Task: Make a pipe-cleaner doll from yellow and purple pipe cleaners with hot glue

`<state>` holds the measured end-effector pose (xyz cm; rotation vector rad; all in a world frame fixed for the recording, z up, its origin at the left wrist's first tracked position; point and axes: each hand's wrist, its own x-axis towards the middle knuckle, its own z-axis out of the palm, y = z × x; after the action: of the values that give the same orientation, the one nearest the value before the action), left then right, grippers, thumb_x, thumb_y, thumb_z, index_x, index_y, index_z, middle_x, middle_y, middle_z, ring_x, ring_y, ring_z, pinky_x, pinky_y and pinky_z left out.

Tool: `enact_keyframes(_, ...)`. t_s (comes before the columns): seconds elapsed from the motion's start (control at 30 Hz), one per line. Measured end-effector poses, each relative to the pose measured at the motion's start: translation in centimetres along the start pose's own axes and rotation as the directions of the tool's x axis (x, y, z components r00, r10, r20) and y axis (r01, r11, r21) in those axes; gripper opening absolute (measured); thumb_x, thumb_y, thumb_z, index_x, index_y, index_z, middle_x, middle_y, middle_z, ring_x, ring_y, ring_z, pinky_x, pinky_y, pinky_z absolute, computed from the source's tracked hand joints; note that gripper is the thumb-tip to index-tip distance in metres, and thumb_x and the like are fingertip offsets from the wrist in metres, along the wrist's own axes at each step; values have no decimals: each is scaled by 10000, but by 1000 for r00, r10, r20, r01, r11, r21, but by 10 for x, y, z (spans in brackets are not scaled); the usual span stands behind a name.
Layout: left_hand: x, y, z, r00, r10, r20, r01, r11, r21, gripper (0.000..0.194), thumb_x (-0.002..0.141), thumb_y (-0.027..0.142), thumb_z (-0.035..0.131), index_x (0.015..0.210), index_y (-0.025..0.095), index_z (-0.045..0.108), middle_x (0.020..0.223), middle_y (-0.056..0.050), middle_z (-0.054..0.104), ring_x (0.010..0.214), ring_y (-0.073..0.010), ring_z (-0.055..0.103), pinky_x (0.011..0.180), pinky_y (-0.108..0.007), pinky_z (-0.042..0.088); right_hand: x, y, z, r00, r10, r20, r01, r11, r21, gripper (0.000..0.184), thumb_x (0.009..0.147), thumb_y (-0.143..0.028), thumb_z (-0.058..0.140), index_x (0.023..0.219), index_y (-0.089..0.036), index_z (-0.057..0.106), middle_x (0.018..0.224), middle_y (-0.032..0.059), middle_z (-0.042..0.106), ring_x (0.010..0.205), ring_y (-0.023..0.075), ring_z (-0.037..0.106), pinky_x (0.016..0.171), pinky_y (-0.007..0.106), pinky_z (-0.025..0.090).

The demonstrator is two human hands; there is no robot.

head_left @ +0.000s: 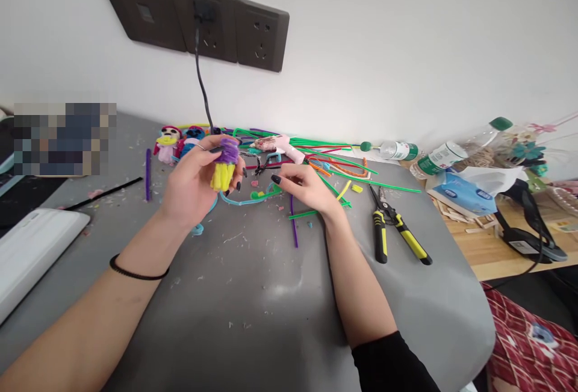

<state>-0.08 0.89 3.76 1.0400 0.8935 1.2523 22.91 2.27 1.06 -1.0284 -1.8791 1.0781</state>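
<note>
My left hand (pixel 187 178) is raised above the table, its fingers closed around a small fuzzy pipe-cleaner piece (pixel 223 178), purple on top with yellow strands below. My right hand (pixel 304 187) is low over the tabletop, thumb stretched to the left and no object visible in it; its other fingers are partly hidden. Just beyond it lies a pale pink glue gun (pixel 295 152). Near its thumb, a light blue pipe cleaner (pixel 241 202) and small green bits rest on the table. A purple pipe cleaner (pixel 294 229) lies below its wrist.
Green pipe cleaners (pixel 325 142) are heaped by the wall. Two fuzzy dolls, one with a pink body (pixel 168 145), stand at the back left. Yellow-black pliers (pixel 391 223) lie at right, spread apart. Bottles (pixel 400 150) and a tissue pack (pixel 465 193) are further right; a white device (pixel 40 247) is left.
</note>
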Motion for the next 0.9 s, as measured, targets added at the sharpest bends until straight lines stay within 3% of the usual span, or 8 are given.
enact_keyframes(0.1, -1, -3, 2, 998, -43, 52, 44, 999, -27, 180, 816, 320, 562, 972, 255, 624, 781, -50, 668, 628, -198, 585, 509, -329, 404, 3, 8, -1, 961, -84, -262, 39, 984, -175, 301, 982, -427, 564, 788, -205, 626, 694, -28, 517, 654, 137, 436, 638, 274, 345)
enact_keyframes(0.17, -2, -6, 4, 995, -46, 88, 48, 999, -18, 207, 808, 335, 540, 975, 244, 622, 749, -54, 650, 598, -199, 557, 492, -329, 377, 6, 17, -5, 867, -122, -484, -6, 967, -254, 206, 981, -374, 544, 892, -213, 636, 757, -11, 594, 721, 161, 521, 698, 278, 399)
enact_keyframes(0.27, -3, -9, 9, 992, -40, 118, 41, 999, -5, 226, 795, 349, 524, 960, 234, 628, 717, -56, 615, 589, -200, 523, 479, -326, 353, 11, 29, -10, 770, -116, -628, -152, 922, -357, 163, 958, -246, 490, 1039, -204, 625, 873, 41, 671, 870, 210, 615, 823, 310, 466)
enact_keyframes(0.37, -4, -10, 11, 986, -66, 151, 71, 997, -25, 243, 773, 356, 543, 940, 216, 651, 716, -58, 584, 598, -192, 498, 487, -322, 338, 21, 31, -8, 815, -93, -572, -295, 783, -548, 273, 959, -180, 458, 1178, -166, 621, 1128, 141, 697, 1095, 272, 610, 991, 374, 460)
enact_keyframes(0.47, -6, -9, 12, 976, -128, 177, 136, 990, -35, 254, 735, 349, 581, 942, 212, 638, 757, -52, 584, 577, -172, 473, 482, -314, 306, 43, 25, -3, 899, 78, -430, -398, 553, -732, 350, 1006, -243, 471, 1290, -91, 607, 1309, 234, 655, 1237, 357, 560, 1065, 449, 420)
enact_keyframes(0.57, -8, -11, 14, 966, -196, 170, 196, 980, 15, 281, 698, 327, 639, 956, 221, 598, 816, -34, 607, 593, -157, 496, 488, -292, 317, 71, 19, -3, 888, 308, -340, -445, 402, -800, 401, 1028, -298, 470, 1287, -32, 622, 1340, 290, 639, 1273, 402, 561, 1059, 470, 421)
enact_keyframes(0.8, -10, -15, 16, 947, -180, 265, 143, 978, 153, 318, 825, 401, 740, 1059, 228, 612, 920, -32, 649, 684, -139, 551, 571, -274, 443, 105, 14, -14, 872, 395, -289, -453, 431, -780, 309, 892, -307, 681, 1083, -65, 709, 1232, 266, 705, 1270, 364, 591, 1079, 435, 435)
enact_keyframes(0.9, -11, -16, 15, 922, -194, 335, 141, 974, 174, 361, 889, 478, 715, 1155, 254, 615, 904, -18, 637, 669, -137, 561, 572, -274, 447, 101, 10, -15, 857, 436, -274, -478, 478, -737, 265, 853, -330, 725, 973, -95, 710, 1049, 216, 754, 1098, 319, 664, 962, 395, 498)
